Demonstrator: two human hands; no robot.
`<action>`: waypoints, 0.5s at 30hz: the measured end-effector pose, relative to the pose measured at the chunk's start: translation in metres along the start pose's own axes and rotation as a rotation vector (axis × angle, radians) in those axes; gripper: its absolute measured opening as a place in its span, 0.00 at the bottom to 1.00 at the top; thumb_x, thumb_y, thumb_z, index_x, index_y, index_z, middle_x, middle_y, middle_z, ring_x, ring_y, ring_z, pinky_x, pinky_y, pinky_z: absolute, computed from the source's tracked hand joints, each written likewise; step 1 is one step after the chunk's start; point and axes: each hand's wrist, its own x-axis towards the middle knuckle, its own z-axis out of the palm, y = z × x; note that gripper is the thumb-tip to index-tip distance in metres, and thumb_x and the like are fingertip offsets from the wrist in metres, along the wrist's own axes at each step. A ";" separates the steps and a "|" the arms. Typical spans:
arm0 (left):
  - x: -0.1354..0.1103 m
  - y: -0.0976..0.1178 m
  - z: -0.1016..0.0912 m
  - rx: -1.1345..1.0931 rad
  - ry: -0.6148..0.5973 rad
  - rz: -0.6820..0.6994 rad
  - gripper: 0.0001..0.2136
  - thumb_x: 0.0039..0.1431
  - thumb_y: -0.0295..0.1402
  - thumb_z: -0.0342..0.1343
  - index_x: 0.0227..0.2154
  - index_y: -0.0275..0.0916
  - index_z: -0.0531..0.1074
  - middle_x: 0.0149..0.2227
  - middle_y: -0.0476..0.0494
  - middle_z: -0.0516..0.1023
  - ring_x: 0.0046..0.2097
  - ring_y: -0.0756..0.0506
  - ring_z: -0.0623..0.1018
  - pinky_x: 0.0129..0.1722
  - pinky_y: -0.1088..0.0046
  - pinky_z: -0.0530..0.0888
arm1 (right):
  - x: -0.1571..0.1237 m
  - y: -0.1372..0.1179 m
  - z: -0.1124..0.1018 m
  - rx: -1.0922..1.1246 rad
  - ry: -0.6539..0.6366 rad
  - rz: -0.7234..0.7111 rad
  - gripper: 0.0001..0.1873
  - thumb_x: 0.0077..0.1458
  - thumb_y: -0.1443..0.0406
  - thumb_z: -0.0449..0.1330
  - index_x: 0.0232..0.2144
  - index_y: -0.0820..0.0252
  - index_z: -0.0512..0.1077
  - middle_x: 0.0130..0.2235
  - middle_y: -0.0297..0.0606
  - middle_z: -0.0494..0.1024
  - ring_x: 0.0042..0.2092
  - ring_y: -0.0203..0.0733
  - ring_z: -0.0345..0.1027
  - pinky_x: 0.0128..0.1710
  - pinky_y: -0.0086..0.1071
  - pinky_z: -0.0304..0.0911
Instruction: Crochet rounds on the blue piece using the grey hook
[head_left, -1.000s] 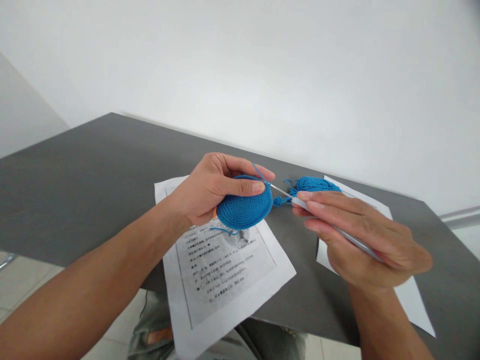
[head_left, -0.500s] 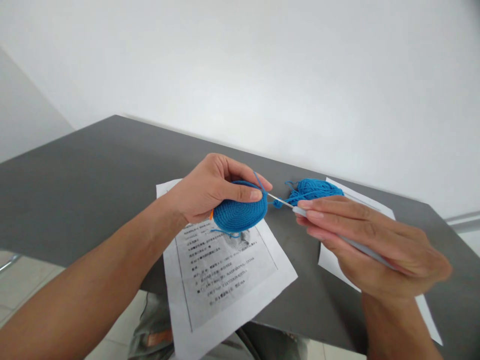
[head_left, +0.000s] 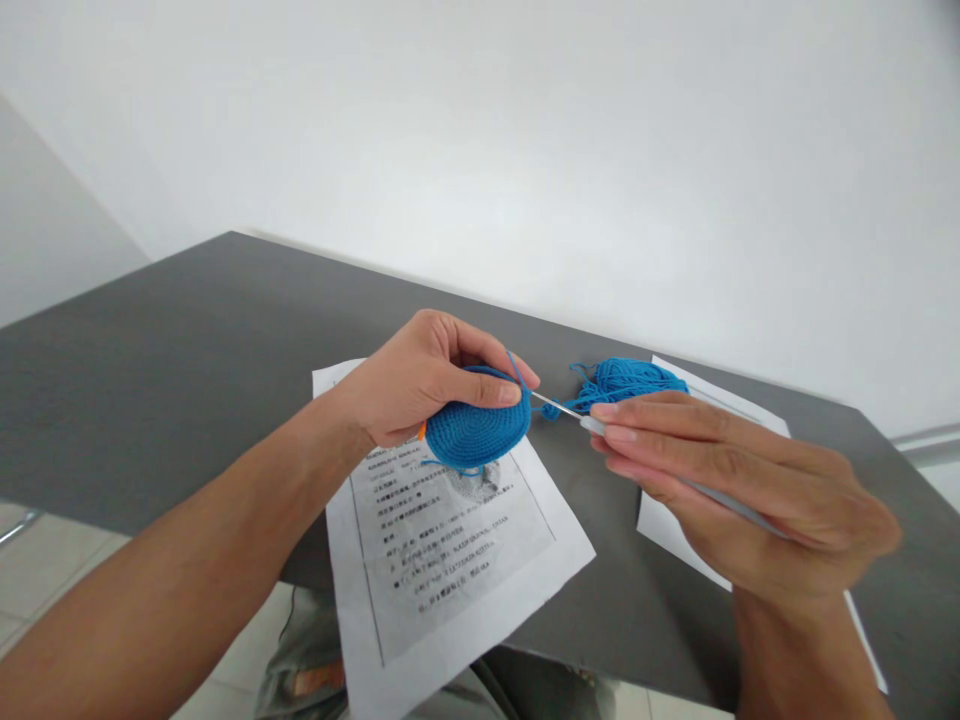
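My left hand point(head_left: 420, 380) pinches a round blue crocheted disc point(head_left: 476, 432), thumb on top, with a strand of blue yarn running over the forefinger. My right hand point(head_left: 742, 480) grips a grey-handled crochet hook point(head_left: 592, 424); its thin metal tip reaches the disc's right edge. Behind the hook lies a loose bundle of blue yarn point(head_left: 626, 378) on the table. Both hands hover just above the table.
A dark grey table point(head_left: 187, 370) stands against a white wall. A printed sheet point(head_left: 450, 560) lies under the disc and overhangs the near edge. A second white sheet point(head_left: 720, 410) lies under my right hand. My lap and tiled floor show below.
The disc has tilted flatter and shifted slightly left and down. My right hand drifted a little to the right, the hook still at the disc's edge.
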 end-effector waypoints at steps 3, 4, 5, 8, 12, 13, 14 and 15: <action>0.000 0.001 -0.001 -0.005 -0.044 -0.008 0.03 0.49 0.24 0.73 0.27 0.37 0.88 0.34 0.40 0.88 0.30 0.49 0.81 0.30 0.78 0.78 | -0.002 0.004 -0.002 0.061 0.021 0.020 0.26 0.57 0.75 0.72 0.54 0.46 0.83 0.47 0.36 0.89 0.43 0.54 0.86 0.39 0.49 0.86; 0.000 0.001 -0.001 -0.006 -0.054 -0.012 0.03 0.49 0.24 0.73 0.27 0.37 0.88 0.34 0.41 0.88 0.31 0.49 0.81 0.30 0.79 0.78 | -0.003 0.005 -0.002 0.079 0.033 0.033 0.25 0.57 0.75 0.72 0.53 0.46 0.84 0.46 0.36 0.90 0.43 0.54 0.86 0.39 0.49 0.85; -0.001 0.001 -0.001 -0.006 -0.062 -0.018 0.03 0.50 0.24 0.73 0.28 0.37 0.89 0.34 0.41 0.89 0.31 0.50 0.81 0.31 0.79 0.78 | -0.003 0.006 -0.002 0.096 0.046 0.047 0.24 0.57 0.75 0.72 0.51 0.47 0.85 0.46 0.37 0.90 0.42 0.54 0.86 0.38 0.49 0.85; -0.002 0.003 -0.002 -0.011 -0.076 -0.036 0.04 0.50 0.23 0.73 0.29 0.37 0.89 0.34 0.43 0.89 0.31 0.50 0.82 0.31 0.80 0.78 | -0.004 0.004 0.001 0.136 0.095 0.117 0.20 0.56 0.75 0.73 0.48 0.48 0.86 0.44 0.37 0.90 0.42 0.52 0.86 0.36 0.45 0.84; -0.003 0.003 -0.001 -0.041 -0.091 -0.014 0.04 0.51 0.22 0.72 0.28 0.37 0.88 0.34 0.44 0.88 0.31 0.51 0.81 0.31 0.81 0.78 | -0.004 0.000 0.010 0.261 0.179 0.275 0.15 0.59 0.72 0.72 0.47 0.50 0.86 0.43 0.39 0.89 0.36 0.47 0.84 0.31 0.41 0.83; -0.003 0.003 0.000 -0.052 -0.092 -0.009 0.04 0.51 0.22 0.72 0.28 0.37 0.88 0.34 0.45 0.88 0.31 0.51 0.81 0.31 0.81 0.78 | -0.004 0.000 0.013 0.321 0.205 0.313 0.13 0.61 0.70 0.71 0.46 0.51 0.87 0.43 0.40 0.89 0.35 0.46 0.84 0.30 0.40 0.83; -0.003 0.003 0.001 -0.063 -0.091 -0.005 0.04 0.51 0.22 0.72 0.28 0.37 0.88 0.33 0.45 0.88 0.31 0.51 0.81 0.31 0.81 0.78 | -0.003 0.000 0.016 0.386 0.234 0.349 0.11 0.61 0.69 0.71 0.45 0.52 0.87 0.42 0.40 0.89 0.34 0.44 0.84 0.30 0.39 0.83; -0.003 0.003 0.002 -0.073 -0.088 -0.002 0.04 0.51 0.22 0.72 0.28 0.37 0.88 0.33 0.45 0.88 0.31 0.51 0.81 0.30 0.81 0.78 | -0.003 0.000 0.019 0.452 0.262 0.382 0.08 0.62 0.68 0.71 0.44 0.54 0.87 0.41 0.41 0.89 0.33 0.44 0.84 0.29 0.37 0.83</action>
